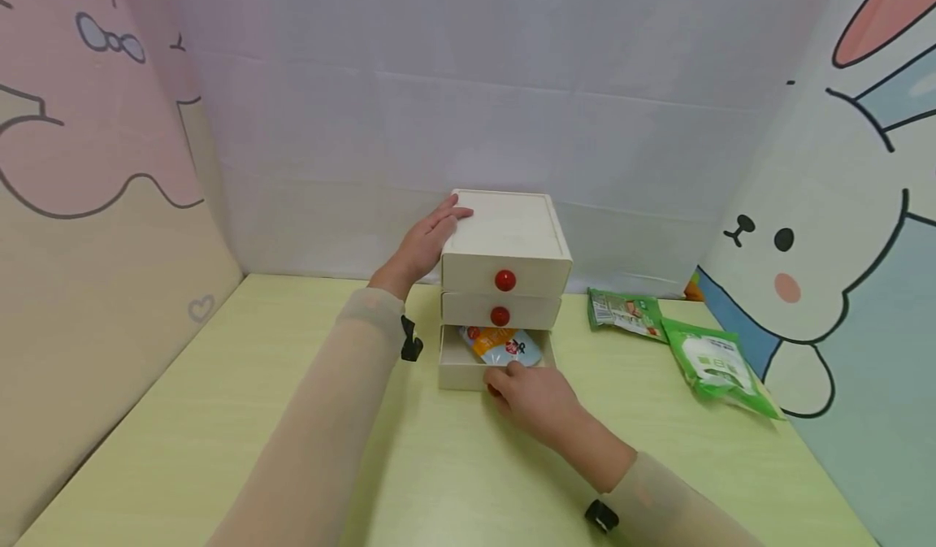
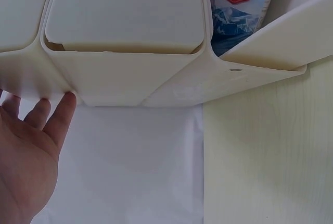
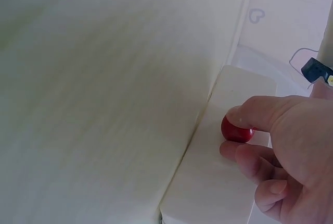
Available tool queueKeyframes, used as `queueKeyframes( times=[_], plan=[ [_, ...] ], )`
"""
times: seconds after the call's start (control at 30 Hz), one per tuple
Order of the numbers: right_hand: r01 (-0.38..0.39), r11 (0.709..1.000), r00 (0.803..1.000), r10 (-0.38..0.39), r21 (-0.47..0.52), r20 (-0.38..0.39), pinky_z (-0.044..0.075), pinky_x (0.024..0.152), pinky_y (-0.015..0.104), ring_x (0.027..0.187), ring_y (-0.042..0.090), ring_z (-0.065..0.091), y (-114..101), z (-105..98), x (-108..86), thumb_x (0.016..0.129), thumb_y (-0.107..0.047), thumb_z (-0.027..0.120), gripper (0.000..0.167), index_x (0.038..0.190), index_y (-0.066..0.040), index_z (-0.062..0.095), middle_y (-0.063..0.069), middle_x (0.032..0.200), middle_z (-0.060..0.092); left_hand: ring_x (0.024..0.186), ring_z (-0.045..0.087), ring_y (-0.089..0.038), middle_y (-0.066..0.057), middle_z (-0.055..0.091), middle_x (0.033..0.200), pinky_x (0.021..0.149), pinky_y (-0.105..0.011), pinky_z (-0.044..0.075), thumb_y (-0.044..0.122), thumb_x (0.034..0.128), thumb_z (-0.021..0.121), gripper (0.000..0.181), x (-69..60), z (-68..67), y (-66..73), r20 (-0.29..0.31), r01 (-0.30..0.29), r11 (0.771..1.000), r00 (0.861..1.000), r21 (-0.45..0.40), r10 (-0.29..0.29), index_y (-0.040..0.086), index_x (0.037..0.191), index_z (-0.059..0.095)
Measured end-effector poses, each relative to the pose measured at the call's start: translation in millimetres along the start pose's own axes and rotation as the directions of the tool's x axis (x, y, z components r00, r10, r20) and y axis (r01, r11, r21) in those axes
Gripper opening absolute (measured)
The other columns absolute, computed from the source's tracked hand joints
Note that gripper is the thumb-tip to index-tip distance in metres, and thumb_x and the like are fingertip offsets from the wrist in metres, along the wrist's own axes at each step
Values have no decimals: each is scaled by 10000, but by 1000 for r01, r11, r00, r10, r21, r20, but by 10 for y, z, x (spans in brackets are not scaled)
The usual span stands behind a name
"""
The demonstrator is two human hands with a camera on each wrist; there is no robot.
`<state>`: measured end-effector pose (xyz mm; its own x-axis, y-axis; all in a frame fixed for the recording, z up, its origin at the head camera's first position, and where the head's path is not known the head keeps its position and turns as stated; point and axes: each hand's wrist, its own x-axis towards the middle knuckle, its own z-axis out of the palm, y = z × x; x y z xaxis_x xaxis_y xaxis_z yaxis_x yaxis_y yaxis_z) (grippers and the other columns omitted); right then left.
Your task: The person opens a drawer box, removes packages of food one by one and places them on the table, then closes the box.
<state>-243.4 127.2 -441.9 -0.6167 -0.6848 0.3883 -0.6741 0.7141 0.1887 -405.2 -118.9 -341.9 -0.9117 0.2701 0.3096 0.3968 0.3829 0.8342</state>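
A white cabinet (image 1: 504,226) with three drawers stands on the table. Its bottom drawer (image 1: 461,376) is pulled out, and a blue and orange packet (image 1: 504,345) lies inside; the left wrist view shows the same packet (image 2: 237,10). My left hand (image 1: 424,242) rests on the cabinet's top left edge; in the left wrist view the fingers of that hand (image 2: 31,151) touch its side, spread. My right hand (image 1: 537,401) is at the front of the bottom drawer. In the right wrist view the thumb and fingers of my right hand (image 3: 286,151) pinch the red knob (image 3: 237,130).
Two green packets, one farther back (image 1: 625,314) and one nearer (image 1: 720,366), lie on the table (image 1: 219,417) to the right of the cabinet. Red knobs mark the closed middle drawer (image 1: 468,309) and top drawer (image 1: 468,275). A pale curtain (image 1: 468,108) hangs behind.
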Motion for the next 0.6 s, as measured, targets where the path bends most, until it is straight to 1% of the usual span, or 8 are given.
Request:
queueKeyframes(
  times=[0.33, 0.47, 0.6],
  plan=[
    [0, 1000, 999, 0, -20, -34, 363, 457, 241, 556, 127, 544, 19, -19, -2, 899, -235, 908, 254, 1015, -203, 685, -42, 776, 658, 1736, 127, -215, 109, 171, 1854, 1399, -574, 128, 390, 1179, 316, 535, -1, 3, 18, 1, 0, 1000, 1000, -1, 0, 195, 1598, 586],
    [-4, 1000, 999, 3, -24, -37, 380, 465, 244, 571, 135, 575, 20, -15, 1, 897, -243, 911, 261, 1009, -203, 678, -38, 776, 665, 1735, 132, -217, 117, 173, 1852, 1398, -579, 130, 399, 1180, 313, 535, 8, 0, 7, 0, -2, 1000, 1000, 4, 2, 203, 1597, 586],
    [-16, 1000, 1000, 16, -20, -24, 359, 461, 241, 560, 129, 546, 20, -18, 1, 892, -232, 910, 269, 1011, -207, 670, -36, 768, 643, 1735, 132, -210, 128, 173, 1851, 1397, -582, 134, 406, 1179, 315, 533, 9, 1, -1, 0, 3, 1000, 1000, 4, -3, 217, 1599, 584]
  ],
)
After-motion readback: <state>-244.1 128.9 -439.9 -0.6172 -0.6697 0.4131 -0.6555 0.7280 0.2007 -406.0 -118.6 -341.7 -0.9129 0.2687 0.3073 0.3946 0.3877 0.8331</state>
